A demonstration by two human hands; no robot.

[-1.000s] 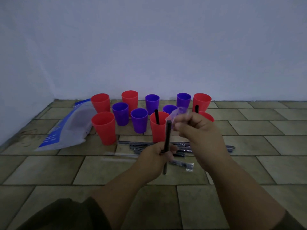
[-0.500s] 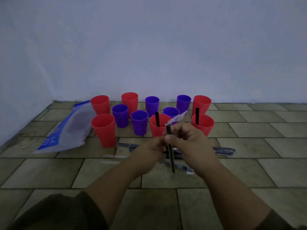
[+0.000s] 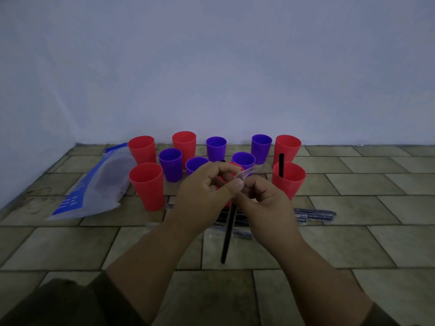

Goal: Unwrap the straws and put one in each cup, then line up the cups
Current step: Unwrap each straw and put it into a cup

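My left hand (image 3: pixel 204 196) and my right hand (image 3: pixel 263 203) meet in the middle of the view, both gripping one black straw (image 3: pixel 227 236) that hangs down below them. A clear wrapper end (image 3: pixel 247 172) sticks out above my fingers. Red and purple cups stand in a cluster behind. The red cup at the right (image 3: pixel 288 180) holds a black straw (image 3: pixel 281 164). Another red cup (image 3: pixel 231 166) is mostly hidden behind my hands. The front left red cup (image 3: pixel 147 185) has no straw. Wrapped straws (image 3: pixel 314 215) lie on the floor under my hands.
A blue and clear plastic bag (image 3: pixel 94 187) lies at the left on the tiled floor (image 3: pixel 353 243). A pale wall (image 3: pixel 211 67) rises right behind the cups. An empty clear wrapper lies on the floor left of my left wrist.
My hands have come together and risen slightly. The left hand moved from the straw's middle up to its top beside the right hand, and the straw now hangs lower.
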